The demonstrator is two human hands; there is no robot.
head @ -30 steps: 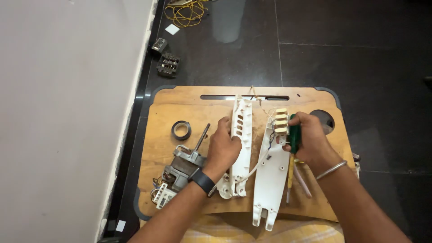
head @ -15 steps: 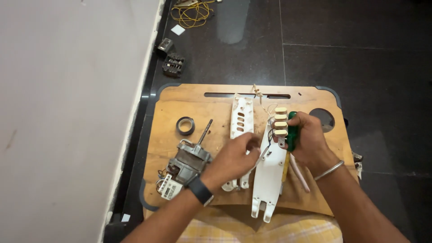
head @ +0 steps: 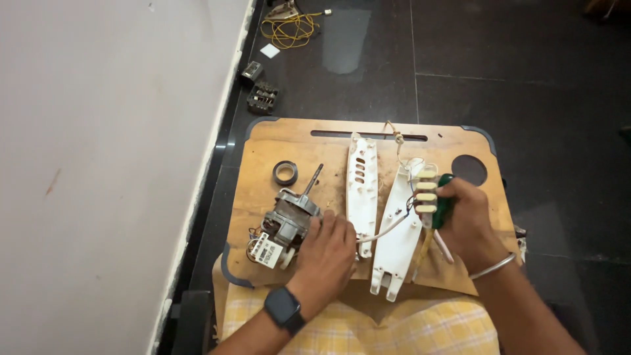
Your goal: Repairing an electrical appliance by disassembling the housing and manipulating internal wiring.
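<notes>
A person sits with a worn wooden board point(head: 276, 141) with rounded dark corners across the lap, using it as a work surface. The left hand point(head: 328, 253) lies palm down near the board's near edge, fingers loosely together and gripping nothing, resting against the small grey metal electric motor with a bare shaft point(head: 289, 220), apparently to steady it. The right hand point(head: 467, 223) is clamped around a green-handled screwdriver point(head: 442, 209), its shaft pointing down toward the near edge, held beside a long white plastic housing half point(head: 397, 230) that carries a row of cream push buttons point(head: 426, 192) at its far end. A second white plastic housing half with oval slots point(head: 361, 187) lies alongside at the board's middle, a white cable point(head: 381, 232) running under both. A roll of black tape point(head: 285, 172) sits toward the far left corner, clear of the hands. Yellow wire point(head: 289, 29) and small dark parts point(head: 261, 98) lie on the dark tiled floor point(head: 526, 66) beyond.
</notes>
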